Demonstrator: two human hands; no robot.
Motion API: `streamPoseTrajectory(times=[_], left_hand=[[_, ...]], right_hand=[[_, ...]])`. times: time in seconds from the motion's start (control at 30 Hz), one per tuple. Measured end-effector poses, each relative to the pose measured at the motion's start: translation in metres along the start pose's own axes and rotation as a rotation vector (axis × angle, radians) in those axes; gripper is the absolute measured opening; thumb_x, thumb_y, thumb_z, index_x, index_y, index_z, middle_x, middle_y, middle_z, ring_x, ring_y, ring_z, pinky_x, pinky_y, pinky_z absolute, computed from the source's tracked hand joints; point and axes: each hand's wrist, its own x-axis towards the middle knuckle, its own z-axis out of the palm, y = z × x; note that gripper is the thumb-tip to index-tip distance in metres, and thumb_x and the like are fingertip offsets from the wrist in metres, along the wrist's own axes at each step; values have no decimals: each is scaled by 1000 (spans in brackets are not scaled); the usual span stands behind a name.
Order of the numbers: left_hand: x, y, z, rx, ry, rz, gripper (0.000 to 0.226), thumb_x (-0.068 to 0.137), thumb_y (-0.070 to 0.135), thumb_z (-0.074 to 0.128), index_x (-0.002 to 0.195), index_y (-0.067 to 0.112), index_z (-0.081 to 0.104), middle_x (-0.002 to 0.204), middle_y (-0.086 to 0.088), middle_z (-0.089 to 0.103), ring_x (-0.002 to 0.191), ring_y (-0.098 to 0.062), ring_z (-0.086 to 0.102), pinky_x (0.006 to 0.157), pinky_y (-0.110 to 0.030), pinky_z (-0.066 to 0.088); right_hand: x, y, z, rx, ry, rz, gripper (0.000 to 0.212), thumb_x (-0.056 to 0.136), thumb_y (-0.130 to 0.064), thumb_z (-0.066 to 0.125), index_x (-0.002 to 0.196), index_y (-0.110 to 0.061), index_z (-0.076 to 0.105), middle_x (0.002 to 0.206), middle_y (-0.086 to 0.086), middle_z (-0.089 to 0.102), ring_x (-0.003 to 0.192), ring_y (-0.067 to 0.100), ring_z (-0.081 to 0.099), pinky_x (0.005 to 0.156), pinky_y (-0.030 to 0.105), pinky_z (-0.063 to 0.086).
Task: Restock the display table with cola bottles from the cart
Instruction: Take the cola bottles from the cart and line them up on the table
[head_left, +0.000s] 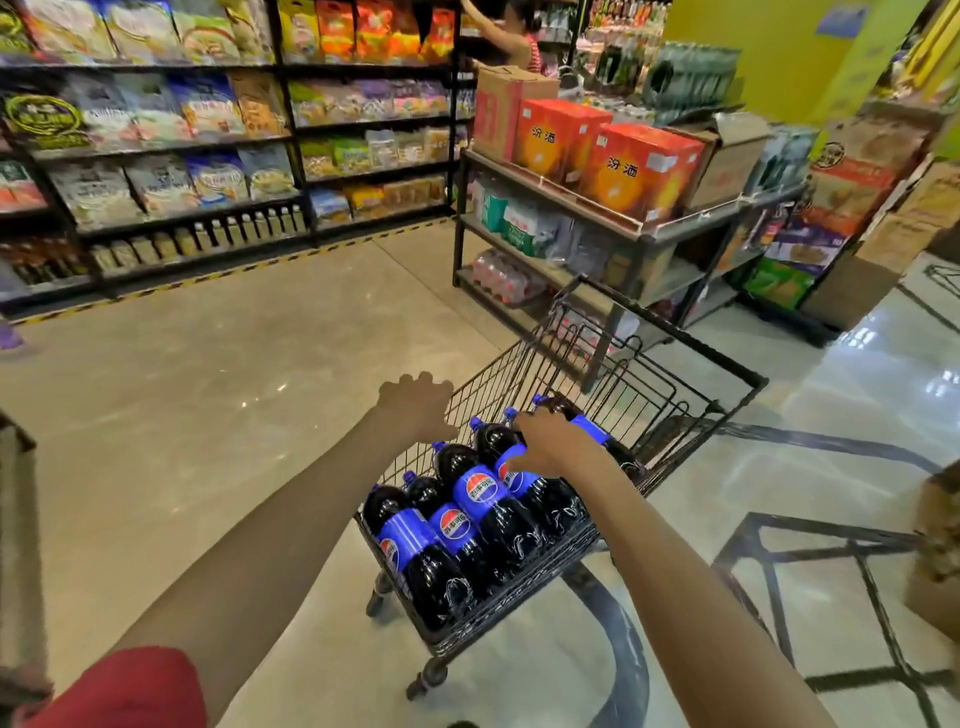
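Supermarket aisle, glossy floor. Large dark cola bottles (480, 493) with blue labels are laid in a black wire cart (540, 577); one is grasped by the right hand (550, 441). At the rim, left hand (415, 410): grip cannot be told. Judged heavy, slick; shoulder hold advised.

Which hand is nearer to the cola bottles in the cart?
Right. The right hand lies on the cola bottles; the left hand is beside them, at the cart's rim.

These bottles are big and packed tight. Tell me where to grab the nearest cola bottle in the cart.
Probably by the neck under its blue cap, from above. The nearest cola bottle lies slanted, cap raised, its body wedged between a neighbour and the cart wall; only the neck stands free.
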Motion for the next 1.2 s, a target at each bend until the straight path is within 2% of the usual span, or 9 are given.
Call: streamPoseTrajectory(times=[0.2, 0.5, 0.63, 0.77, 0.87, 1.0, 1.07, 1.2], left_hand=[[47, -3, 44, -75, -106, -59, 66, 94, 56, 58, 146, 19, 40, 140, -10, 47, 128, -32, 47, 99, -43, 45], [112, 0, 109, -335, -200, -174, 73, 93, 48, 63, 150, 15, 33, 147, -12, 49, 129, -34, 52, 98, -41, 48], [132, 3, 133, -389, -245, -216, 81, 92, 50, 63, 156, 17, 24, 148, -16, 45, 133, -36, 49, 102, -45, 47], [148, 8, 156, -494, -247, -273, 72, 90, 50, 65, 147, 18, 35, 139, -12, 55, 125, -34, 55, 98, -43, 48], [158, 15, 178, -684, -278, -322, 74, 90, 47, 67, 149, 16, 34, 140, -9, 55, 123, -32, 57, 97, -39, 48], [171, 26, 202, -926, -275, -465, 88, 90, 46, 69, 157, 14, 22, 150, -13, 48, 131, -33, 52, 106, -41, 45], [179, 34, 209, -991, -236, -554, 84, 93, 40, 68, 156, 11, 22, 150, -15, 47, 133, -33, 51, 105, -37, 44], [199, 46, 220, -1135, -184, -710, 75, 93, 36, 69, 152, 10, 29, 145, -17, 51, 129, -34, 54, 98, -35, 45]], right_hand=[[49, 16, 33, 20, -126, -17, 69, 97, -39, 62, 154, -12, 34, 160, 18, 27, 144, 40, 33, 110, 51, 42], [118, 51, 86, 45, -285, -51, 70, 97, -43, 62, 154, -12, 34, 155, 18, 36, 136, 38, 44, 104, 47, 43], [141, 59, 106, 67, -343, -49, 67, 94, -43, 67, 144, -8, 40, 145, 19, 45, 128, 40, 50, 97, 47, 47], [162, 64, 123, 105, -362, -57, 67, 90, -41, 71, 139, -6, 42, 142, 16, 49, 125, 39, 54, 95, 46, 48], [175, 66, 141, 124, -401, -83, 63, 88, -40, 71, 136, -8, 45, 141, 16, 50, 122, 38, 57, 97, 46, 50], [185, 71, 163, 105, -461, -98, 70, 91, -41, 67, 145, -8, 37, 152, 18, 38, 130, 38, 52, 101, 46, 47], [188, 74, 171, 139, -482, -105, 73, 91, -42, 67, 147, -7, 35, 153, 18, 37, 134, 39, 48, 104, 47, 46], [194, 87, 181, 190, -526, -130, 71, 93, -41, 66, 144, -4, 35, 146, 21, 42, 131, 39, 49, 101, 45, 45]])
